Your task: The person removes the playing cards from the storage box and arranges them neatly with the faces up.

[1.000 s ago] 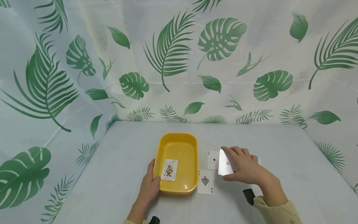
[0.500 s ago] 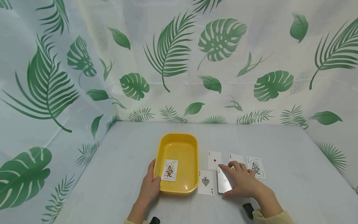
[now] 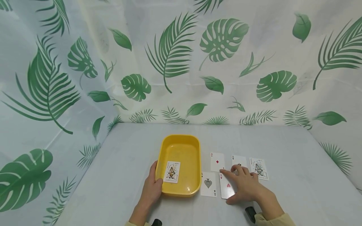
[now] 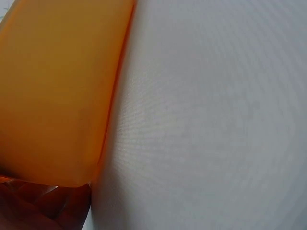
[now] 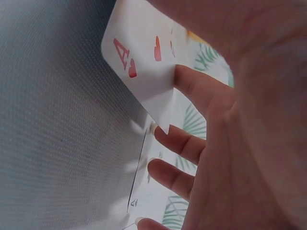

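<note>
In the head view my left hand (image 3: 151, 188) grips the left side of a yellow plastic tray (image 3: 188, 163), thumb near the rim. A joker card (image 3: 171, 172) lies face up inside it. My right hand (image 3: 245, 185) holds the ace of hearts (image 3: 226, 191) by its edges, index finger at the far edge and thumb at the near right corner. The card is face up, close over the table and just right of the ace of spades (image 3: 208, 190). In the right wrist view, the ace of hearts (image 5: 144, 72) meets the index fingertip; the other fingers are spread.
Behind the held card lie the ace of diamonds (image 3: 217, 158) and another black ace (image 3: 237, 159), partly covered by my fingers. A second joker (image 3: 258, 169) lies farther right. Leaf-patterned sheeting (image 3: 181, 62) encloses the pale table (image 3: 135, 147) at the back and sides.
My right hand has brought the ace of hearts nearer and lower, from over the back row to beside the ace of spades. The left hand and tray have stayed put.
</note>
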Tool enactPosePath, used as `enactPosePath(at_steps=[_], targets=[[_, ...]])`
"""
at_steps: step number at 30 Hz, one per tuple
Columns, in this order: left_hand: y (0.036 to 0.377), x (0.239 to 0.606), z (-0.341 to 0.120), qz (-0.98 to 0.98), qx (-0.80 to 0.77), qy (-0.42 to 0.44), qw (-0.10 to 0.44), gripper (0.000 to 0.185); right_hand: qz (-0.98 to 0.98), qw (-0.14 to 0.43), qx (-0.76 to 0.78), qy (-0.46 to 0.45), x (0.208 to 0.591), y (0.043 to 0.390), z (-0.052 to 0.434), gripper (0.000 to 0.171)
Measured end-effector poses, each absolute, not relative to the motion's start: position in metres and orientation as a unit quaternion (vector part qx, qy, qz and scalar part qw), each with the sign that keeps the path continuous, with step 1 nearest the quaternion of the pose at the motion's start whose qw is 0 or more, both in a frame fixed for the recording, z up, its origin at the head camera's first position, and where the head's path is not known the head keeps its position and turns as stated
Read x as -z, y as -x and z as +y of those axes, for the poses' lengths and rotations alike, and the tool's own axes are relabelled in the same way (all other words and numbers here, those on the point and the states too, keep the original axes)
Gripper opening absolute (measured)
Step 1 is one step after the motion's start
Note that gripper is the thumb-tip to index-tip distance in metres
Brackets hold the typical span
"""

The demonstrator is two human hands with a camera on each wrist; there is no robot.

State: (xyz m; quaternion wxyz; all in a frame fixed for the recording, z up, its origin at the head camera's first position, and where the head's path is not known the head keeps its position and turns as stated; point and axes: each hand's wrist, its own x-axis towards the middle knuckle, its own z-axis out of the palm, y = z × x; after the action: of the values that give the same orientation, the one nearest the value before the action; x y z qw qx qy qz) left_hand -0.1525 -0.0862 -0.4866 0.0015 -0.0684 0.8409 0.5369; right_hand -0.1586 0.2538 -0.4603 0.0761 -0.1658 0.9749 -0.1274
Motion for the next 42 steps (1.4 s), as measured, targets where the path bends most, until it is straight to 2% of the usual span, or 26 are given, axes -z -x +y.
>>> enactPosePath(at_steps=[15, 30, 42], targets=[[0.152, 0.487, -0.088, 0.84, -0.539, 0.057, -0.006, 0.071, 0.977, 0.114, 0.118, 0.138, 0.456, 0.163, 0.25, 0.102], [0.152, 0.485, -0.09, 0.844, -0.535, 0.033, -0.02, 0.071, 0.972, 0.061, 0.136, 0.182, 0.422, 0.173, 0.248, 0.094], [0.151, 0.489, -0.09, 0.843, -0.536, 0.036, -0.017, 0.07, 0.967, 0.037, 0.17, 0.186, 0.391, 0.187, 0.224, 0.089]])
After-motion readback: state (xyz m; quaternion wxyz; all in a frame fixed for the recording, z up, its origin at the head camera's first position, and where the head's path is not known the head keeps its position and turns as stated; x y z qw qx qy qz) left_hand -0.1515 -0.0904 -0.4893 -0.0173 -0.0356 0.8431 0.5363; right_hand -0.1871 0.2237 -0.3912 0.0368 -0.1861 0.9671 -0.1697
